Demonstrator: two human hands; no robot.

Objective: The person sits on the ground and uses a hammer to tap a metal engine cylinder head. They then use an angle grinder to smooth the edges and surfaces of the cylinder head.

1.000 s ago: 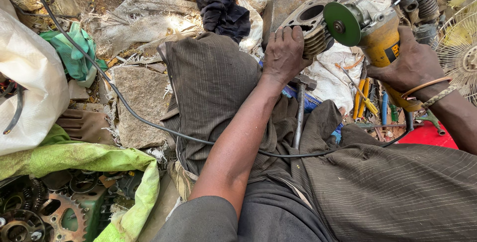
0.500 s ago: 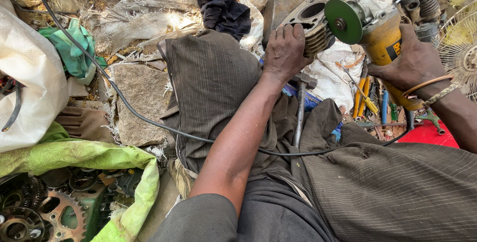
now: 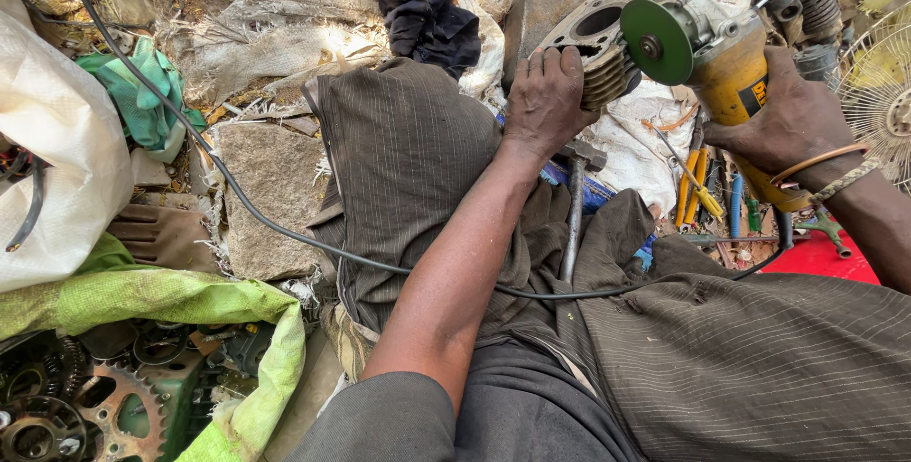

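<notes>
Left hand (image 3: pixel 543 101): closed on the finned metal cylinder part (image 3: pixel 596 45), fingers over its near edge, pressing it on the raised knee.
Right hand (image 3: pixel 792 125): wrapped tight around the yellow body of the angle grinder (image 3: pixel 731 73); thin bangles sit on the wrist.
Hands together or apart: apart, one on each thing, the grinder to the right of the part.
Grinder disc (image 3: pixel 657 42): green, round, just beside the fins of the part; I cannot tell if it touches.
Cable (image 3: pixel 285 234): black, runs from the upper left over the striped trousers (image 3: pixel 408 158) to the grinder.
Hammer (image 3: pixel 574 206): lies between the legs, under the left hand.
Ground right: screwdrivers (image 3: pixel 697 182) with yellow and blue handles, near a red object (image 3: pixel 821 258).
Ground left: flat stone (image 3: pixel 270 192), green cloth (image 3: pixel 138 101), white sack (image 3: pixel 57 139).
Lower left corner: sprocket (image 3: pixel 119 410) and gears beside a green sheet (image 3: pixel 171 296).
</notes>
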